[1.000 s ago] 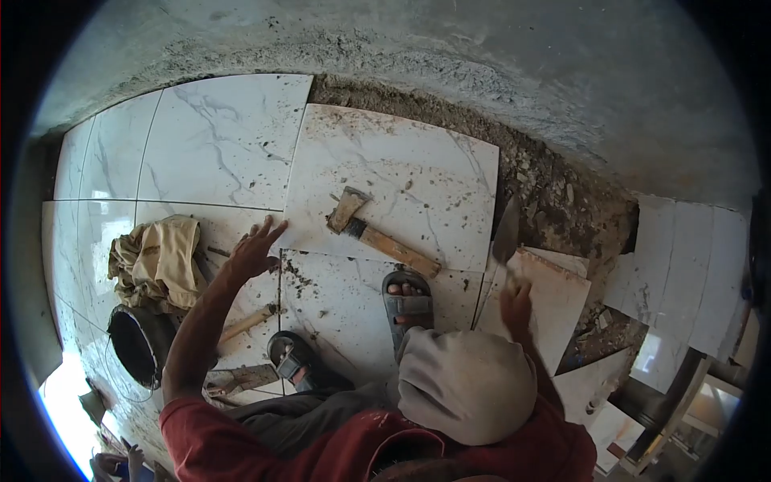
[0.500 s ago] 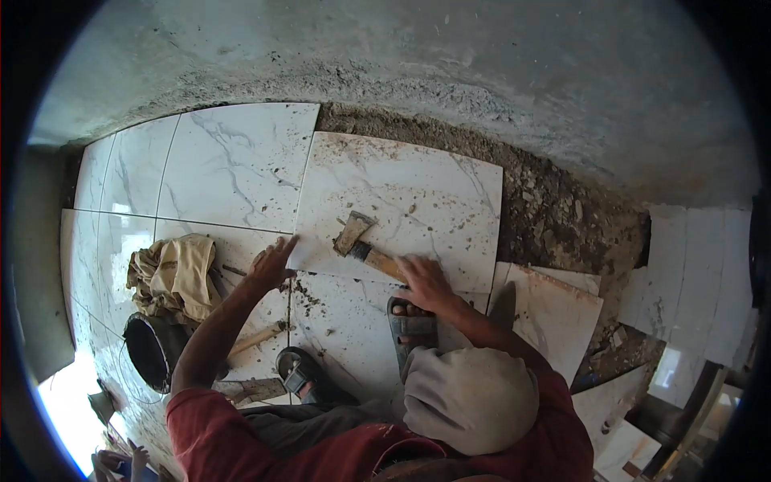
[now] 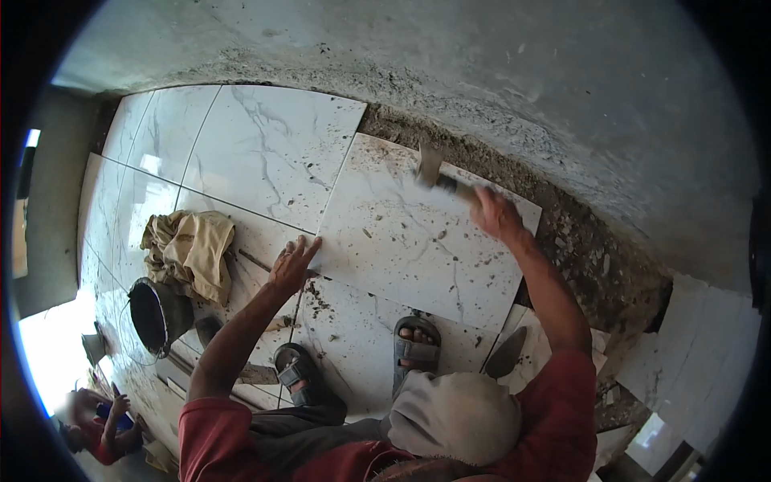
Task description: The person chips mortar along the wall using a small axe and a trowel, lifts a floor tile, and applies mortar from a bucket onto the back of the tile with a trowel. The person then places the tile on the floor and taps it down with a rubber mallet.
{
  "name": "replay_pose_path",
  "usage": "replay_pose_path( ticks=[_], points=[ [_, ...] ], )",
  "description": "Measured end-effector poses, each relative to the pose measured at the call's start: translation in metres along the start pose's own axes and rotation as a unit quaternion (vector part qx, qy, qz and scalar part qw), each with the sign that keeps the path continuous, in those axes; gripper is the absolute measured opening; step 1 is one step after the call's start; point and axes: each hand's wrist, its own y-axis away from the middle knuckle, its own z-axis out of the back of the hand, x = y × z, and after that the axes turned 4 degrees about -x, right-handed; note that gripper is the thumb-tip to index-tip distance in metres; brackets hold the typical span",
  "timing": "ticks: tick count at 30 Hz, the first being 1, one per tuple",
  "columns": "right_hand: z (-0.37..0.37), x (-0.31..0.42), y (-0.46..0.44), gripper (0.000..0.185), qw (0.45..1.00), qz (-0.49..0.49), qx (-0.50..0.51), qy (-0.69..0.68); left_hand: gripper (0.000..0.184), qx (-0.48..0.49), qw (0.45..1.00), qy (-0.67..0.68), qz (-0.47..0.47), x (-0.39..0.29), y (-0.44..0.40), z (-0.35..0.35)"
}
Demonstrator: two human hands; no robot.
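Observation:
My right hand [image 3: 496,215] grips the wooden handle of a hatchet [image 3: 451,185], its flared metal head slightly blurred over the wall-side edge of a large white marbled tile [image 3: 418,233]. Whether the head touches the tile I cannot tell. My left hand [image 3: 294,263] lies with fingers spread at the near left corner of that tile, over the joint with the neighbouring tiles. It holds nothing. Crumbs of mortar are scattered over the tile's surface.
Left of me are a crumpled beige cloth [image 3: 193,253] and a black bucket [image 3: 159,315]. A pointed trowel [image 3: 507,353] lies by my right foot. Rubble [image 3: 590,249] fills the strip along the rough wall [image 3: 514,88]. Another person [image 3: 104,422] is at lower left.
My right hand has closed around the hatchet handle and lifted it from the tile, moving toward the wall. My left hand stays at the tile corner. The view has shifted and turned.

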Motion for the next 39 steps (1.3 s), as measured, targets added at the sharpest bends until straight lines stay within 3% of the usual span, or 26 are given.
replay_pose_path(
  ticks=[5,7,10,11,12,14,15,16,18,19,21,22,24,25,27,28,30,31,32,33,34,36,38,39],
  points=[
    [-0.005,-0.01,-0.065,0.037,0.998,-0.036,-0.025,0.053,0.081,-0.002,0.999,0.028,0.017,-0.005,0.002,0.002],
    [-0.001,0.004,-0.068,0.036,0.991,0.083,-0.075,0.07,0.08,0.002,0.999,0.035,0.026,-0.004,0.0,0.002],
    [-0.02,-0.024,-0.082,0.035,0.99,0.097,-0.082,0.056,0.084,-0.014,1.0,0.02,0.013,-0.003,0.001,0.0],
    [-0.027,-0.035,-0.098,0.035,0.996,-0.069,0.016,0.059,0.082,-0.006,0.999,0.031,0.026,-0.005,0.001,0.001],
    [-0.034,-0.039,-0.095,0.035,0.996,-0.069,0.019,0.057,0.079,0.002,0.998,0.041,0.037,-0.006,0.001,0.002],
    [-0.043,-0.047,-0.098,0.039,0.983,-0.157,0.057,0.081,0.079,0.006,0.999,0.039,0.036,-0.006,0.0,0.005],
    [-0.002,-0.005,-0.086,0.036,0.994,-0.039,0.04,0.096,0.078,0.013,0.998,0.04,0.036,-0.007,-0.001,0.005],
    [-0.004,-0.007,-0.084,0.036,0.994,-0.039,0.04,0.096,0.078,0.013,0.998,0.04,0.037,-0.005,-0.003,0.007],
    [-0.008,-0.016,-0.078,0.041,0.988,0.129,-0.044,0.078,0.078,0.01,0.999,0.035,0.028,-0.004,-0.001,0.004],
    [-0.014,-0.026,-0.082,0.041,0.988,0.126,-0.039,0.075,0.078,0.016,0.999,0.037,0.029,-0.004,0.001,0.002],
    [-0.02,-0.042,-0.112,0.037,0.987,-0.147,0.069,0.021,0.079,0.008,0.999,0.038,0.028,-0.003,0.0,0.003],
    [-0.011,-0.026,-0.109,0.037,0.987,-0.146,0.067,0.019,0.079,0.007,0.999,0.035,0.028,-0.001,0.0,0.006],
    [0.011,0.001,-0.1,0.037,0.992,-0.029,0.065,0.109,0.079,0.006,0.999,0.04,0.02,-0.004,-0.001,0.006],
    [0.007,-0.003,-0.101,0.037,0.992,-0.029,0.064,0.109,0.082,0.017,0.999,0.042,0.031,-0.005,-0.001,0.008],
    [-0.008,-0.011,-0.099,0.039,0.989,0.129,-0.035,0.058,0.082,0.01,0.998,0.042,0.034,-0.002,-0.002,0.004],
    [-0.012,-0.014,-0.104,0.039,0.99,0.127,-0.031,0.054,0.082,0.003,0.999,0.039,0.031,-0.002,0.001,0.002],
    [-0.009,-0.016,-0.133,0.038,0.981,-0.137,0.114,0.08,0.082,0.002,0.999,0.034,0.029,-0.002,0.001,0.001],
    [-0.006,-0.009,-0.132,0.039,0.972,-0.172,0.15,0.055,0.081,0.002,0.999,0.034,0.027,-0.003,0.0,0.002],
    [-0.003,-0.006,-0.129,0.039,0.973,-0.168,0.145,0.059,0.081,-0.006,0.999,0.035,0.028,-0.004,-0.002,0.003],
    [-0.004,-0.004,-0.118,0.04,0.997,-0.009,0.041,0.062,0.081,0.005,0.999,0.038,0.032,-0.005,-0.003,0.007],
    [-0.006,-0.002,-0.111,0.041,0.985,0.151,-0.061,0.061,0.081,0.02,0.998,0.043,0.039,-0.006,-0.001,0.007],
    [-0.011,0.003,-0.128,0.042,0.991,0.125,-0.028,0.025,0.082,0.016,0.998,0.046,0.039,-0.004,0.002,0.002],
    [-0.007,0.01,-0.155,0.042,0.975,-0.182,0.124,0.04,0.083,0.003,0.999,0.042,0.034,-0.001,0.0,0.001],
    [-0.01,0.011,-0.156,0.041,0.977,-0.158,0.123,0.069,0.083,-0.001,0.999,0.04,0.028,-0.002,0.002,0.001]
  ],
)
